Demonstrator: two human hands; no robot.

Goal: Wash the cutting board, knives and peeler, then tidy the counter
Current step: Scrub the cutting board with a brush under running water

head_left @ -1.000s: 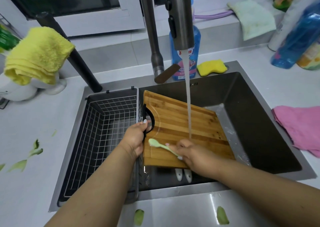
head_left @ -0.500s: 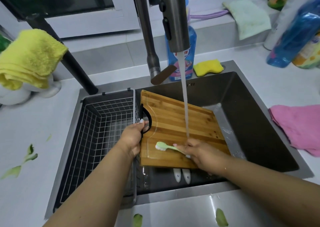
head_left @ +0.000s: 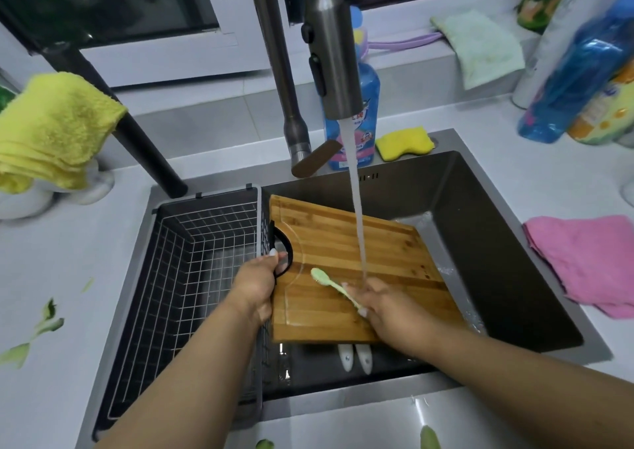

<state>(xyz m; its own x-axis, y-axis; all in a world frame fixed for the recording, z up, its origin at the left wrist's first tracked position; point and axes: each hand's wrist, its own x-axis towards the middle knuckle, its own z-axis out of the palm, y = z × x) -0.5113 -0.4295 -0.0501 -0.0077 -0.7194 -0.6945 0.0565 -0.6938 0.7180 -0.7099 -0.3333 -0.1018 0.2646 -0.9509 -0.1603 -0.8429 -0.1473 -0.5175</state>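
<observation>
**Board under the tap, brush on the wood**

Head view: a striped bamboo board, rectangular with a grooved edge, lies tilted across the dark steel sink, near the centre of the frame. The left hand curls round the board's black loop handle at its 9 o'clock edge. The right hand grips a slim pale-green brush, its oval head resting on the wet wood. Water from the brushed-metal tap falls onto the board just beside the right hand. Two white rounded handles poke out beneath the board at 6 o'clock. A wire basket fills the sink's left part. On the white table lie green peels at 9 o'clock, a fluffy pink cloth at 3 o'clock and a yellow sponge at 12 o'clock.
</observation>
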